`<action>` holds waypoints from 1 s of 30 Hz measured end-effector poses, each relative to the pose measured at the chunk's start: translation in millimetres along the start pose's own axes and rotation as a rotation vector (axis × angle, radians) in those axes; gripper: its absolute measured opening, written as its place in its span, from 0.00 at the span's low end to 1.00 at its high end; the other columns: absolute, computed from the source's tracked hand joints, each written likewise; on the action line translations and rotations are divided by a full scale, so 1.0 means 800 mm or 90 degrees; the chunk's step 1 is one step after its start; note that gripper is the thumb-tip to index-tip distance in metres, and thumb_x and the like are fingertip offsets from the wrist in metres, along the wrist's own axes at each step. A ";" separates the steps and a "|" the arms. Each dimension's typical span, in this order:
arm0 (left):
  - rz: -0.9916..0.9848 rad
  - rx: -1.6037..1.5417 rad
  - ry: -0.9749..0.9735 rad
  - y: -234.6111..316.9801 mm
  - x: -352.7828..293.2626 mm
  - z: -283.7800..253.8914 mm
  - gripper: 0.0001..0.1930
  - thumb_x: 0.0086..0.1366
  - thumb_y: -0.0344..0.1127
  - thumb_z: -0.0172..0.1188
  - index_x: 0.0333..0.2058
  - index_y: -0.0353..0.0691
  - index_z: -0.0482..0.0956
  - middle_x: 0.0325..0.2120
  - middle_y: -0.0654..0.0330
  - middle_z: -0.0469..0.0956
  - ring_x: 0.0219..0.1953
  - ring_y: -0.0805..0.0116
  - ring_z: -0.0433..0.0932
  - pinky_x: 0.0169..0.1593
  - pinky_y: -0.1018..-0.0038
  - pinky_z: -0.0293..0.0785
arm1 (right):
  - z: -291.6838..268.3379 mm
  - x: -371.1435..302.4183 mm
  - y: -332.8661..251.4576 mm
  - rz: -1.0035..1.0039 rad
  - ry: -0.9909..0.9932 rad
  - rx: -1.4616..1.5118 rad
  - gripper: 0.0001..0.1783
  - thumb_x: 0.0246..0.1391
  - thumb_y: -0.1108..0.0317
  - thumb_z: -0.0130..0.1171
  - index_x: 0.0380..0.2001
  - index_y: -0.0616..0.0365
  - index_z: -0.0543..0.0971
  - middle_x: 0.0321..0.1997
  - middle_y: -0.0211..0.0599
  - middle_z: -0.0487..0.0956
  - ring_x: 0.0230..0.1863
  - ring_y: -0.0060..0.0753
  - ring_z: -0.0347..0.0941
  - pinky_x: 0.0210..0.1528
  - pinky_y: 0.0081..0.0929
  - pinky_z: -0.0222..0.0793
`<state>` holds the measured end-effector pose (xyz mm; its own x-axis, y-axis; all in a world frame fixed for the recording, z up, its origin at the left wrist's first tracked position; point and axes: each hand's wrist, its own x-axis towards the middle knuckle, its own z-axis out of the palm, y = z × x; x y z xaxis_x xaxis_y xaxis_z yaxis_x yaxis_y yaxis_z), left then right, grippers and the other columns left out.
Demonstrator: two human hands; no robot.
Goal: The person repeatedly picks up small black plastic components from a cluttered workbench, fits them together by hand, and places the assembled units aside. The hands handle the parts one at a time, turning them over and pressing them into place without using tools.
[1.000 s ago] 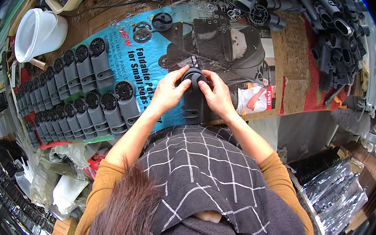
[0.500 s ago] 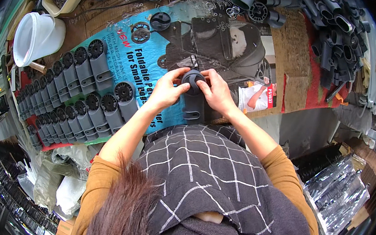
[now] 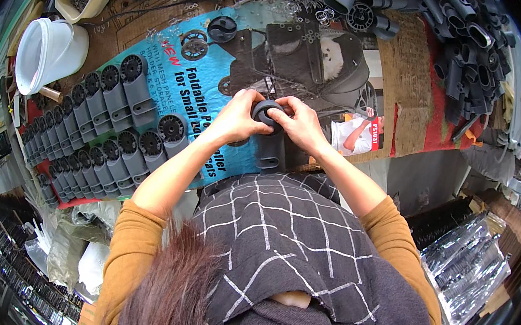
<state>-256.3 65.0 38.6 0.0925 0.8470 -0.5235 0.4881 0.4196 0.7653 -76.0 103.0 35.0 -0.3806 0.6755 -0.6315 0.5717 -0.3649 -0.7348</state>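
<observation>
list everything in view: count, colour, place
held part: one, dark grey, centre
printed sheet: one, blue and black, under held part
swirled discs: several, dark grey, upper middle
rowed parts: many, grey, two rows, left
bucket: one, white, upper left
tub: one, cream, above bucket
metal rings: many, silver, upper middle
loose tubes: many, dark grey, upper right
wrapped bundle: one, dark, lower right
apron: one, black checked, bottom middle
sleeves: two, mustard, either side
left grip: one, bare, held part's left
right grip: one, bare, held part's right
</observation>
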 end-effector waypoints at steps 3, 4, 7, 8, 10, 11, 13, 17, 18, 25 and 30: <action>-0.022 -0.026 0.115 0.015 -0.009 -0.004 0.32 0.40 0.40 0.74 0.44 0.33 0.74 0.40 0.52 0.72 0.42 0.61 0.74 0.46 0.69 0.72 | 0.007 -0.017 -0.013 -0.166 0.119 -0.045 0.37 0.45 0.51 0.66 0.54 0.59 0.68 0.47 0.53 0.76 0.46 0.48 0.76 0.50 0.38 0.70; -0.053 -0.076 0.158 0.019 -0.010 -0.009 0.31 0.42 0.42 0.73 0.43 0.32 0.74 0.41 0.54 0.72 0.42 0.65 0.73 0.46 0.71 0.71 | 0.015 -0.029 -0.019 -0.208 0.167 -0.086 0.40 0.44 0.50 0.67 0.56 0.59 0.66 0.49 0.54 0.75 0.47 0.50 0.76 0.50 0.39 0.70; 0.060 -0.282 0.287 0.030 -0.019 -0.015 0.32 0.50 0.53 0.67 0.46 0.33 0.73 0.40 0.56 0.71 0.43 0.66 0.72 0.47 0.72 0.70 | 0.014 -0.057 -0.037 -0.074 0.029 0.018 0.41 0.43 0.52 0.66 0.56 0.61 0.62 0.50 0.54 0.74 0.49 0.48 0.75 0.50 0.40 0.69; 0.122 -0.405 0.291 0.033 -0.020 -0.016 0.36 0.57 0.62 0.61 0.49 0.33 0.72 0.42 0.57 0.72 0.44 0.69 0.72 0.48 0.74 0.69 | 0.012 -0.062 -0.044 -0.072 -0.001 0.122 0.40 0.44 0.53 0.66 0.56 0.61 0.63 0.50 0.53 0.74 0.48 0.46 0.75 0.49 0.38 0.69; 0.205 -0.404 0.277 0.036 -0.022 -0.013 0.40 0.58 0.70 0.53 0.49 0.32 0.71 0.42 0.56 0.75 0.42 0.70 0.73 0.48 0.74 0.69 | 0.015 -0.072 -0.060 -0.086 -0.105 0.358 0.33 0.47 0.57 0.63 0.53 0.61 0.66 0.41 0.38 0.75 0.41 0.27 0.71 0.44 0.28 0.69; 0.165 -0.355 0.311 0.037 -0.022 -0.010 0.41 0.60 0.71 0.46 0.48 0.31 0.71 0.37 0.57 0.77 0.39 0.70 0.74 0.46 0.75 0.68 | 0.014 -0.076 -0.066 -0.016 -0.124 0.381 0.31 0.48 0.58 0.63 0.52 0.61 0.66 0.40 0.36 0.75 0.40 0.26 0.70 0.44 0.27 0.68; 0.144 -0.419 0.301 0.039 -0.024 -0.007 0.40 0.61 0.70 0.43 0.48 0.31 0.71 0.37 0.57 0.77 0.39 0.69 0.74 0.45 0.75 0.68 | 0.015 -0.082 -0.078 -0.010 -0.132 0.395 0.29 0.49 0.59 0.62 0.51 0.60 0.67 0.38 0.34 0.74 0.39 0.23 0.69 0.43 0.25 0.67; 0.104 -0.460 0.255 0.045 -0.032 -0.013 0.39 0.64 0.69 0.39 0.49 0.32 0.71 0.37 0.58 0.77 0.41 0.70 0.72 0.48 0.75 0.66 | 0.011 -0.087 -0.085 -0.101 -0.082 0.333 0.30 0.47 0.58 0.62 0.50 0.60 0.66 0.36 0.37 0.75 0.36 0.26 0.71 0.40 0.27 0.69; 0.061 -0.447 0.215 0.048 -0.035 -0.016 0.39 0.64 0.68 0.38 0.49 0.32 0.72 0.37 0.58 0.77 0.42 0.71 0.72 0.49 0.75 0.66 | 0.012 -0.086 -0.084 -0.113 -0.072 0.323 0.31 0.46 0.57 0.63 0.50 0.60 0.66 0.35 0.37 0.75 0.36 0.27 0.72 0.39 0.28 0.69; -0.045 -0.850 0.240 0.057 -0.030 0.003 0.27 0.71 0.56 0.39 0.41 0.37 0.76 0.36 0.57 0.80 0.39 0.66 0.78 0.48 0.68 0.73 | 0.010 -0.095 -0.072 -0.078 -0.045 0.166 0.34 0.45 0.54 0.63 0.51 0.62 0.64 0.36 0.48 0.78 0.36 0.38 0.77 0.39 0.33 0.70; 0.030 -0.770 0.240 0.054 -0.033 0.013 0.26 0.72 0.53 0.38 0.42 0.36 0.76 0.35 0.57 0.79 0.37 0.68 0.78 0.45 0.71 0.73 | -0.006 -0.072 -0.078 -0.308 0.278 -0.116 0.30 0.51 0.44 0.58 0.43 0.61 0.69 0.38 0.44 0.71 0.43 0.44 0.66 0.47 0.38 0.61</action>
<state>-228.6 57.3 81.4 -0.2604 0.8256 -0.5006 -0.6293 0.2481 0.7365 -86.4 90.0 118.1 -0.3181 0.9464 -0.0561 0.5381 0.1316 -0.8325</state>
